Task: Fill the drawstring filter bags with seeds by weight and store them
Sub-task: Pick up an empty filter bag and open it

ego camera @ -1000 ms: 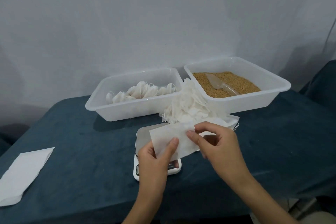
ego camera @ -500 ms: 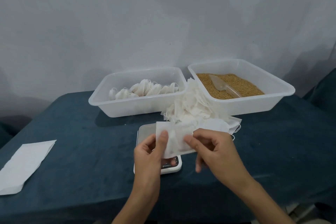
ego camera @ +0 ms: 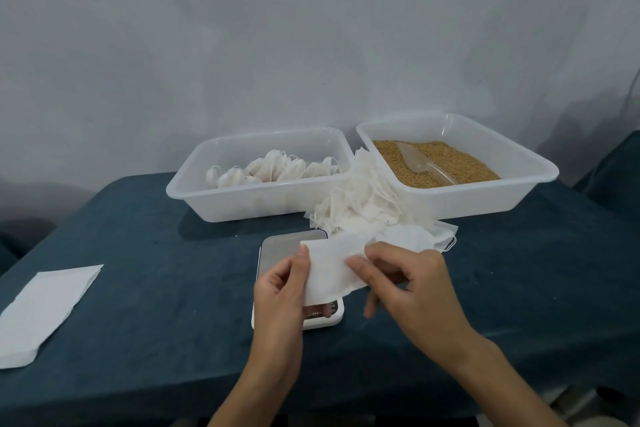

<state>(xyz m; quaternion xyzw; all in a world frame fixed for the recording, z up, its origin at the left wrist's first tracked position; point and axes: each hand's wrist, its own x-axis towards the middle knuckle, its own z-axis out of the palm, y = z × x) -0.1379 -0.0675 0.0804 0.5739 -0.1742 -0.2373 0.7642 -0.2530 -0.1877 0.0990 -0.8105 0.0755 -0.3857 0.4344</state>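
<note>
An empty white filter bag point(ego camera: 330, 265) is held flat above the small white scale point(ego camera: 281, 248). My left hand point(ego camera: 282, 291) pinches its left edge with the thumb on top. My right hand point(ego camera: 403, 282) pinches its right edge between thumb and forefinger. Behind the scale lies a loose heap of empty bags point(ego camera: 370, 208). The right tub point(ego camera: 526, 184) holds brown seeds point(ego camera: 450, 163) with a clear scoop point(ego camera: 420, 163) lying in them. The left tub point(ego camera: 214, 204) holds several filled, tied bags point(ego camera: 273, 166).
A folded white paper point(ego camera: 45, 308) lies at the table's left edge. The table wears a dark blue cloth point(ego camera: 156, 281). A pale wall rises close behind the tubs. The scale's display is hidden by my left hand and the bag.
Both hands have kept hold of the bag and shifted it slightly. My right fingers have slid along its right edge. The view has tipped down a little.
</note>
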